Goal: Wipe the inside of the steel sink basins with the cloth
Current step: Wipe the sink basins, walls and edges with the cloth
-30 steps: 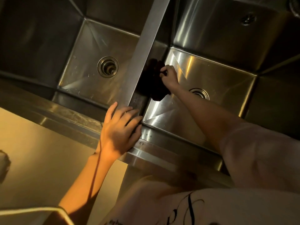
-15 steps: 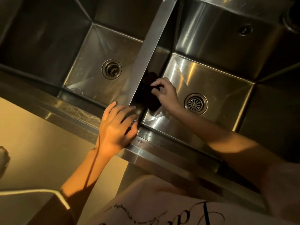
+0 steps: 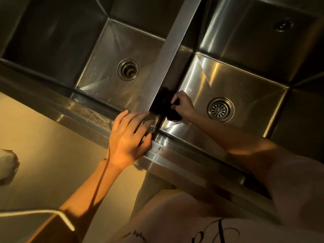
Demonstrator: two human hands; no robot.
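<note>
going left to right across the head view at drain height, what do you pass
left basin's open drain → steel divider → dark cloth → right hand gripping the cloth → right basin's strainer drain

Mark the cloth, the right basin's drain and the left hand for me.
cloth (image 3: pixel 172 112): head view, on its dark lower fold, beside the gripping fingers.
right basin's drain (image 3: pixel 220 109): head view, centre of the slotted strainer.
left hand (image 3: pixel 128 140): head view, back of the hand resting on the sink's front rim.
</note>
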